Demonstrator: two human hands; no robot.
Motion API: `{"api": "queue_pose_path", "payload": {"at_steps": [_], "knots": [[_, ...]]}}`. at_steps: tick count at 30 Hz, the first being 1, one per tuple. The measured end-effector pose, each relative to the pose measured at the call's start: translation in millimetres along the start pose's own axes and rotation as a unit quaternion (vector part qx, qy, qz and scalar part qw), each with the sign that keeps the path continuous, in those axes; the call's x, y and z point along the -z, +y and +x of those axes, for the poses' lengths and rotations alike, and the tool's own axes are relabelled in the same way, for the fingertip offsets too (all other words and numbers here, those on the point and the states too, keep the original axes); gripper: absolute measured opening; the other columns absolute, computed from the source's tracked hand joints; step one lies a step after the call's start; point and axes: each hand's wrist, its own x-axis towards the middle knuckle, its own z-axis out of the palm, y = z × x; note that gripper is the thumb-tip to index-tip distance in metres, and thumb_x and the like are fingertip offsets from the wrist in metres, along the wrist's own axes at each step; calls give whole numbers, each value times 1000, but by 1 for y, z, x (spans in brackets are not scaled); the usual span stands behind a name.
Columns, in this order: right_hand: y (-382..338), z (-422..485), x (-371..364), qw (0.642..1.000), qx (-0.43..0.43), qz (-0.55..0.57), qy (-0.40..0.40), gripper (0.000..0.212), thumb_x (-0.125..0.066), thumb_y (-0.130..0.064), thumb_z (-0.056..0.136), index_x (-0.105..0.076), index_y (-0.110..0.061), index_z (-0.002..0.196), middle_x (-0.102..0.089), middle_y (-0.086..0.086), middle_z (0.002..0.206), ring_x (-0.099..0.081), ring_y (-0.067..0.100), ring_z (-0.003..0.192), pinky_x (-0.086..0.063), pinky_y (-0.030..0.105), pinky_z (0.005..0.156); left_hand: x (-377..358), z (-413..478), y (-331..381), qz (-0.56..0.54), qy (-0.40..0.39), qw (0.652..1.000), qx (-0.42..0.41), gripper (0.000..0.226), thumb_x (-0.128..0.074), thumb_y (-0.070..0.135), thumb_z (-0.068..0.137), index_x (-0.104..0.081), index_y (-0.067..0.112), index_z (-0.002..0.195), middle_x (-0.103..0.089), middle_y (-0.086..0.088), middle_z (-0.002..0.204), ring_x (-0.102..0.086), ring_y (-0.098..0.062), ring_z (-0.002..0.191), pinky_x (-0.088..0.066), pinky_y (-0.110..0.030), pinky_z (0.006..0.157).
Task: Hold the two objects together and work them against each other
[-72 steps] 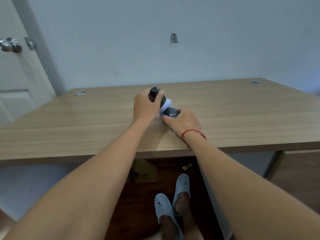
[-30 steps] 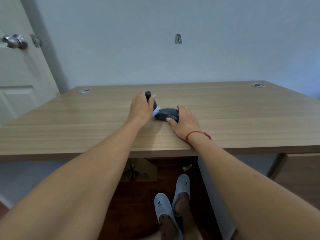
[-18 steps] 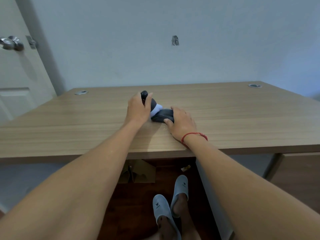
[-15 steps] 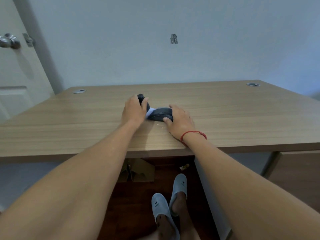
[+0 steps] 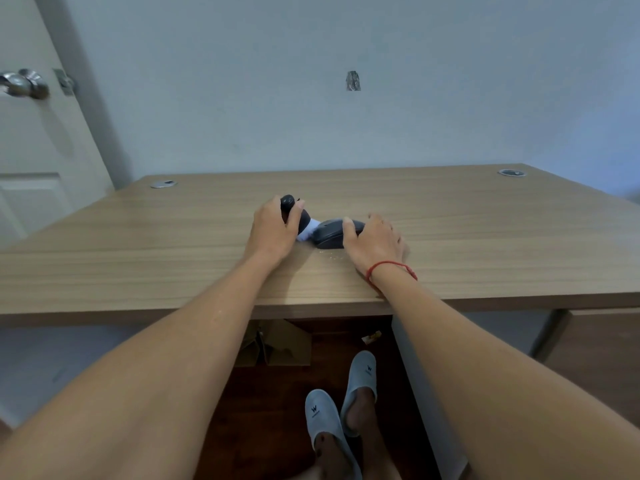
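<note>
Head view shows your two forearms reaching across the near edge of the wooden desk (image 5: 485, 237), both hands meeting near its middle. Your left hand (image 5: 273, 230) has its fingers and thumb curled round a dark handle-like object (image 5: 288, 203), whose rounded black top pokes out above the knuckles. A small pale blue-white piece (image 5: 309, 232) shows just right of that hand, between it and the dark mouse (image 5: 327, 233); what it belongs to cannot be told. The mouse lies flat on the desk just right of the pale piece, touching or very nearly touching it. Your right hand (image 5: 375, 237) rests on the desk against the right side of the mouse, thumb curled over its top and fingers round its far side, so it grasps the mouse. A red string bracelet (image 5: 391, 266) circles that wrist, close to the desk's near edge.

Two round metal cable grommets sit at the desk's far corners, one left (image 5: 163, 183) and one right (image 5: 511, 173). Left of the desk stands a white door with a metal knob (image 5: 21, 84). On the wall behind the desk is a small dark patch (image 5: 353, 81). Under the desk lie a folded piece of cardboard (image 5: 277, 344) and your feet in grey slippers (image 5: 341, 403).
</note>
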Motion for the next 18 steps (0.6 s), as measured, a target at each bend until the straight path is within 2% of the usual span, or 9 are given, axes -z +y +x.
{"api": "queue_pose_path", "payload": {"at_steps": [3, 6, 10, 14, 18], "knots": [[0, 1, 0, 1000, 11, 16, -18, 49, -36, -45, 98, -48, -12, 133, -59, 10, 132, -46, 31, 130, -17, 46, 116, 1, 2, 0, 0, 27, 1000, 8, 33, -50, 36, 96, -52, 6, 82, -52, -7, 83, -46, -23, 77, -34, -30, 68], [0, 1, 0, 999, 23, 13, -34, 47, -32, -42, 100, -46, -14, 136, -60, 9, 132, -45, 30, 132, -11, 48, 119, -2, -1, 1, 13, 10, 1000, 4, 34, -49, 38, 96, -49, 7, 81, -52, -7, 82, -46, -24, 76, -35, -32, 67], [0, 4, 1, 1000, -7, 23, 4, 43, -28, -36, 103, -47, -12, 133, -54, 13, 138, -43, 32, 132, -21, 49, 117, -4, -4, 7, -2, -16, 1000, -25, 39, -53, 37, 94, -40, 13, 66, -44, 1, 63, -42, -20, 63, -32, -29, 61], [0, 4, 1, 999, 9, 37, -13, 49, -24, -41, 102, -57, -12, 122, -62, 12, 126, -51, 31, 124, -27, 50, 113, -3, -6, 10, -8, -13, 1000, -26, 43, -55, 36, 93, -34, 20, 58, -40, 5, 57, -37, -9, 52, -29, -23, 50], [0, 4, 2, 998, 34, 23, -36, 47, -30, -46, 99, -61, -14, 112, -65, 8, 118, -54, 30, 118, -26, 50, 113, -3, -1, 17, -66, 42, 997, 9, 45, -57, 35, 92, -36, 18, 56, -39, 6, 53, -36, -7, 49, -31, -12, 45]]}}
